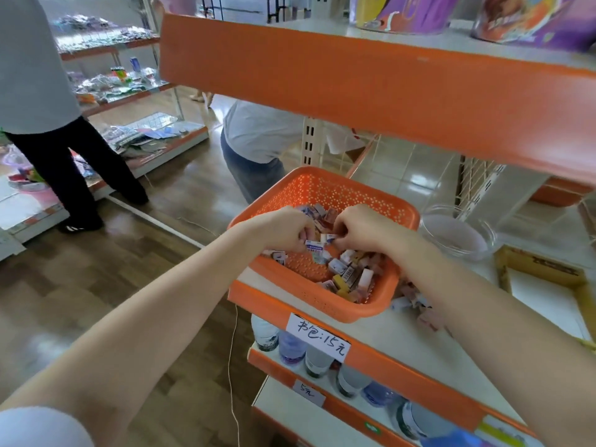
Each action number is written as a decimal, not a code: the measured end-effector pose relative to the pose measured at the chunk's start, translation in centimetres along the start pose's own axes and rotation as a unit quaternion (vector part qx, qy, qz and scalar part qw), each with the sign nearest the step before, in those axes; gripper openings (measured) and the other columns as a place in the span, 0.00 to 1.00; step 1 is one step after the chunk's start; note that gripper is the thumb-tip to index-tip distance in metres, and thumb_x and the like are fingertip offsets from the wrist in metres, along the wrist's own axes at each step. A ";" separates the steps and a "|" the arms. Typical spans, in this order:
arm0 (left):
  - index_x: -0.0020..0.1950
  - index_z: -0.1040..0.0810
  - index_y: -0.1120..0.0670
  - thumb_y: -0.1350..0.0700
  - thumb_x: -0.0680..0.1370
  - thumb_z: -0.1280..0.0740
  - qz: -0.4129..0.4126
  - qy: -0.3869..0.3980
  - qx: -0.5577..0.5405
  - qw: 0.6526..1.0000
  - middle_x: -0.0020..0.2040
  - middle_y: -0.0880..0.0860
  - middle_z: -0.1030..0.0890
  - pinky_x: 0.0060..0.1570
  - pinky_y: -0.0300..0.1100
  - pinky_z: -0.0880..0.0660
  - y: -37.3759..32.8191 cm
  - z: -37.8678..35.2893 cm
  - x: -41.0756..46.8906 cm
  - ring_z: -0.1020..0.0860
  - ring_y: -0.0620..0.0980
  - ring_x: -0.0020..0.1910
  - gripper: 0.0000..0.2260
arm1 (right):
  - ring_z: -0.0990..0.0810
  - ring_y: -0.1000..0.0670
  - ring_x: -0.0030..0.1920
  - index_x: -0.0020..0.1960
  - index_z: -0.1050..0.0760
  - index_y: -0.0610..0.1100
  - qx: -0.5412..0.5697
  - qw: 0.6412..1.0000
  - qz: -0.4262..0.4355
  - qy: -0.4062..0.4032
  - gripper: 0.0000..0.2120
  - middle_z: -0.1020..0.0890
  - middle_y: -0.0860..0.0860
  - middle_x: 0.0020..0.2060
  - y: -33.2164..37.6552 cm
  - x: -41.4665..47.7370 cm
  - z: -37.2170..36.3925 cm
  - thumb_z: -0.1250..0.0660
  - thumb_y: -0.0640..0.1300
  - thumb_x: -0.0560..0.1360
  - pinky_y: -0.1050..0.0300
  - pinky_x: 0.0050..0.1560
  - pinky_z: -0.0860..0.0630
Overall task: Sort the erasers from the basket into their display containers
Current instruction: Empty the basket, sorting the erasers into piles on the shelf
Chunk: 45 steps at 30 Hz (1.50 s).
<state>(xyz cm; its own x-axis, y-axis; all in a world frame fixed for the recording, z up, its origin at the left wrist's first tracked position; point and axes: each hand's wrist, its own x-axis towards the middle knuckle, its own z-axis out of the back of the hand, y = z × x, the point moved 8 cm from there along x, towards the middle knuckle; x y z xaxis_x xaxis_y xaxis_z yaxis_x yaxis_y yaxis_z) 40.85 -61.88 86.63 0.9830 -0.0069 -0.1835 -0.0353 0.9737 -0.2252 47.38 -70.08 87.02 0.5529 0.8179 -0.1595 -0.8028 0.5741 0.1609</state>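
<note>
An orange perforated basket (325, 191) sits on the white shelf, holding several small wrapped erasers (350, 272). Both my hands are inside it. My left hand (287, 229) has its fingers curled round a white eraser with a barcode label (314, 246). My right hand (364, 229) pinches another small eraser (330, 238) just beside it. A clear round plastic container (458, 233) stands to the right of the basket. A few loose erasers (416, 301) lie on the shelf behind my right forearm.
An open cardboard box (545, 282) lies at the right on the shelf. An orange shelf edge (354, 88) overhangs close above the basket. Bottles (292, 346) fill the shelf below. Two people stand in the aisle at left and behind the rack.
</note>
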 end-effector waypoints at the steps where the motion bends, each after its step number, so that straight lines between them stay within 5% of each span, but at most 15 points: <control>1: 0.57 0.22 0.53 0.54 0.75 0.31 -0.011 -0.020 -0.002 1.000 0.46 0.45 0.23 0.44 0.35 0.26 -0.3 0.8 -0.1 0.24 0.45 0.45 0.11 | 0.22 0.51 0.41 0.47 0.20 0.43 0.022 1.000 -0.002 -0.014 0.08 0.19 0.49 0.42 -0.4 -0.4 0.8 0.30 0.47 0.72 0.55 0.42 0.24; 9: 0.49 0.23 0.50 0.54 0.73 0.30 -0.103 -0.132 -0.080 0.983 0.40 0.40 0.27 0.34 0.27 0.34 -7.0 5.0 2.6 0.28 0.40 0.38 0.07 | 0.24 0.54 0.37 0.47 0.21 0.40 0.149 0.966 -0.080 -0.197 0.07 0.20 0.50 0.39 -6.9 -8.3 7.1 0.31 0.44 0.73 0.64 0.39 0.28; 12: 0.50 0.24 0.48 0.57 0.73 0.32 -0.145 -0.108 -0.103 0.978 0.43 0.41 0.26 0.37 0.25 0.34 -11.6 4.7 4.4 0.27 0.40 0.41 0.07 | 0.20 0.49 0.43 0.49 0.20 0.39 0.143 0.954 -0.136 -0.228 0.10 0.17 0.47 0.43 -10.4 -12.1 7.5 0.28 0.44 0.71 0.55 0.48 0.23; 19: 0.52 0.23 0.49 0.57 0.74 0.32 -0.267 -0.038 -0.078 0.960 0.49 0.45 0.24 0.49 0.37 0.28 -23.0 2.1 7.6 0.25 0.44 0.49 0.08 | 0.22 0.50 0.47 0.53 0.22 0.44 0.176 0.908 -0.302 -0.231 0.10 0.19 0.49 0.48 -18.1 -23.3 5.4 0.30 0.43 0.72 0.58 0.50 0.25; 23: 0.52 0.24 0.51 0.57 0.74 0.32 -0.322 -0.014 -0.038 0.946 0.48 0.46 0.25 0.47 0.39 0.32 -30.3 0.1 8.9 0.26 0.47 0.50 0.07 | 0.22 0.50 0.45 0.49 0.24 0.46 0.151 0.878 -0.383 -0.244 0.08 0.19 0.49 0.43 -21.1 -31.1 4.1 0.30 0.45 0.71 0.64 0.44 0.26; 26: 0.53 0.21 0.54 0.57 0.72 0.32 -0.379 -0.030 -0.017 0.925 0.45 0.49 0.22 0.44 0.40 0.32 -35.6 -1.3 8.6 0.24 0.51 0.48 0.10 | 0.20 0.45 0.46 0.50 0.22 0.41 0.130 0.853 -0.433 -0.260 0.10 0.18 0.45 0.43 -22.7 -36.6 3.2 0.30 0.42 0.70 0.51 0.48 0.24; 30: 0.55 0.21 0.55 0.57 0.72 0.29 -0.448 0.009 -0.036 0.893 0.51 0.53 0.20 0.49 0.44 0.28 -41.6 -4.2 7.5 0.23 0.52 0.49 0.12 | 0.21 0.49 0.46 0.52 0.22 0.42 0.126 0.821 -0.497 -0.253 0.11 0.18 0.47 0.45 -24.0 -43.1 1.0 0.30 0.41 0.70 0.56 0.49 0.25; 36: 0.59 0.21 0.50 0.54 0.76 0.32 -0.503 0.068 0.005 0.862 0.54 0.52 0.25 0.48 0.36 0.35 -47.5 -8.7 5.1 0.26 0.48 0.52 0.12 | 0.21 0.51 0.45 0.53 0.20 0.45 0.123 0.819 -0.531 -0.181 0.12 0.17 0.49 0.47 -24.3 -48.4 -3.4 0.29 0.44 0.70 0.63 0.43 0.29; 40: 0.58 0.20 0.52 0.55 0.75 0.31 -0.531 0.094 0.028 0.842 0.51 0.52 0.24 0.45 0.35 0.38 -49.5 -11.0 3.7 0.27 0.47 0.50 0.12 | 0.21 0.47 0.50 0.54 0.19 0.44 0.102 0.834 -0.521 -0.147 0.12 0.20 0.47 0.50 -23.4 -49.1 -5.4 0.31 0.40 0.71 0.58 0.50 0.28; 45: 0.52 0.21 0.55 0.60 0.73 0.32 -0.529 0.092 0.008 0.844 0.42 0.48 0.24 0.37 0.30 0.36 -50.1 -12.4 3.3 0.27 0.45 0.42 0.09 | 0.22 0.47 0.47 0.57 0.21 0.44 0.117 0.797 -0.547 -0.228 0.13 0.20 0.46 0.47 -22.9 -50.2 -6.7 0.33 0.38 0.72 0.63 0.44 0.32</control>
<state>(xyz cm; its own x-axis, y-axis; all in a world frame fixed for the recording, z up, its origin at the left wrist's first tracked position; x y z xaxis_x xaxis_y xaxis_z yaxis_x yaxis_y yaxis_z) 43.66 -113.54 85.41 0.4183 -0.9077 -0.0333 0.8480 0.4034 -0.3436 36.54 -124.57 84.81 0.9598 -0.2787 0.0336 0.2493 0.9012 0.3546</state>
